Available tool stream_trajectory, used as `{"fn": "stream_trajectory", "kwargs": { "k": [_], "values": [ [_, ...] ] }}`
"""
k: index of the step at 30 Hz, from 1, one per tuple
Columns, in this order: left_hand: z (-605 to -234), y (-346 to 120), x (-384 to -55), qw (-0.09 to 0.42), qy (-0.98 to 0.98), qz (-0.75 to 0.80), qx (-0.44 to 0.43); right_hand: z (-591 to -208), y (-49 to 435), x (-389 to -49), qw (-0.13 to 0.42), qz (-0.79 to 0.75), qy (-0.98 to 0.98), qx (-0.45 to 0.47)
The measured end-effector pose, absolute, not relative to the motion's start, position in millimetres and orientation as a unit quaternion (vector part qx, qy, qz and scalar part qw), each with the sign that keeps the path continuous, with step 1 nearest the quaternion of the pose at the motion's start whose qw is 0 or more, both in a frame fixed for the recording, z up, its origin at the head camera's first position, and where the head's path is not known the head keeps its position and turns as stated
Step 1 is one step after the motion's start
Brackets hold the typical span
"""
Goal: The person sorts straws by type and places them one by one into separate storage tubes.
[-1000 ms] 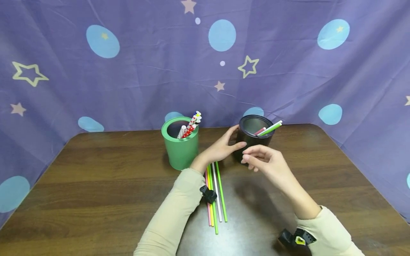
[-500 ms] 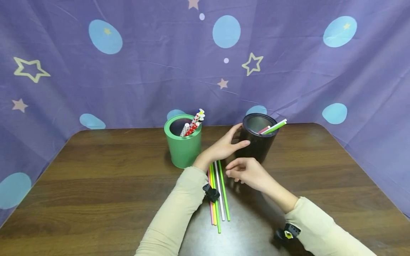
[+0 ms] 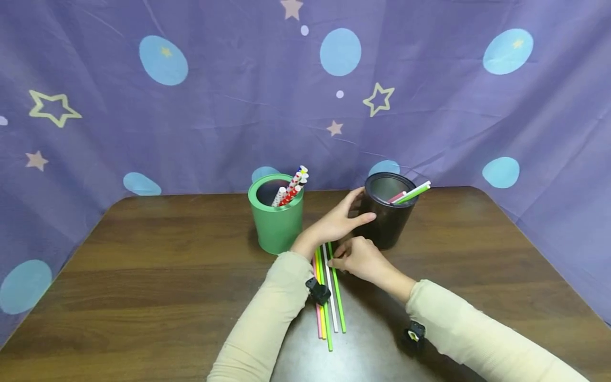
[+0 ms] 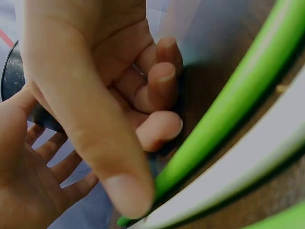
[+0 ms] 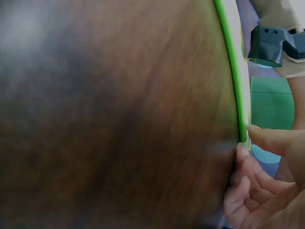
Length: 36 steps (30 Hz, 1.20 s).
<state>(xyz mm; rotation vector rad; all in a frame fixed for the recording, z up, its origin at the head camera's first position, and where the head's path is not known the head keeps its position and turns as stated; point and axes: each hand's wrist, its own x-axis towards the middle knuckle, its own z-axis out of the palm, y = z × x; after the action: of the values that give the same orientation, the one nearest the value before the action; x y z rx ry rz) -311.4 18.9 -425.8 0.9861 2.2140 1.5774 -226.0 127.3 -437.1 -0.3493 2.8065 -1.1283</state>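
Note:
My left hand (image 3: 334,220) holds the side of a black cup (image 3: 389,225), thumb in front and fingers behind, and the cup leans slightly right. Pink, white and green straws (image 3: 419,192) stick out of its mouth. Lower down, my right hand (image 3: 363,260) has thumb and forefinger on either side of the rightmost green straw (image 3: 338,302), pinching it near its far end; its other fingers are curled in the right wrist view. Beside it on the table lie a white straw (image 3: 331,305), another green one (image 3: 328,331), a yellow one (image 3: 323,326) and a pink one (image 3: 319,321).
A green cup (image 3: 278,228) with several patterned straws (image 3: 292,191) stands left of my left wrist. The wooden table (image 3: 167,286) ends at a purple curtain (image 3: 215,132) behind the cups. My left forearm passes over the table beside the loose straws.
My right hand has come down and left from in front of the black cup to the loose straws, now pinching the rightmost green straw. The left hand keeps its hold on the cup.

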Motion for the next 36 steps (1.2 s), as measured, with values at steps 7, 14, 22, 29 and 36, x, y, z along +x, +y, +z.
{"fn": "stream_trajectory", "kwargs": {
  "k": [7,14,22,29,36],
  "values": [
    [-425.0,20.5,-310.0,0.124,0.758,0.545,0.336,-434.0,128.4,-225.5,0.047,-0.294,0.948,-0.108],
    [-426.5,19.6,-311.2,0.124,0.759,0.546,0.334,-430.6,137.7,-221.4,0.069,-0.289,0.951,-0.083],
    [-424.5,20.4,-310.4,0.123,0.759,0.546,0.333,-423.4,156.3,-207.9,0.095,-0.335,0.935,-0.07],
    [-425.5,21.2,-311.3,0.118,0.762,0.542,0.335,-414.6,177.4,-190.1,0.104,-0.401,0.909,-0.052],
    [-425.3,22.2,-311.1,0.112,0.767,0.535,0.336,-406.8,201.3,-173.1,0.086,-0.484,0.869,-0.054]
  ]
}}
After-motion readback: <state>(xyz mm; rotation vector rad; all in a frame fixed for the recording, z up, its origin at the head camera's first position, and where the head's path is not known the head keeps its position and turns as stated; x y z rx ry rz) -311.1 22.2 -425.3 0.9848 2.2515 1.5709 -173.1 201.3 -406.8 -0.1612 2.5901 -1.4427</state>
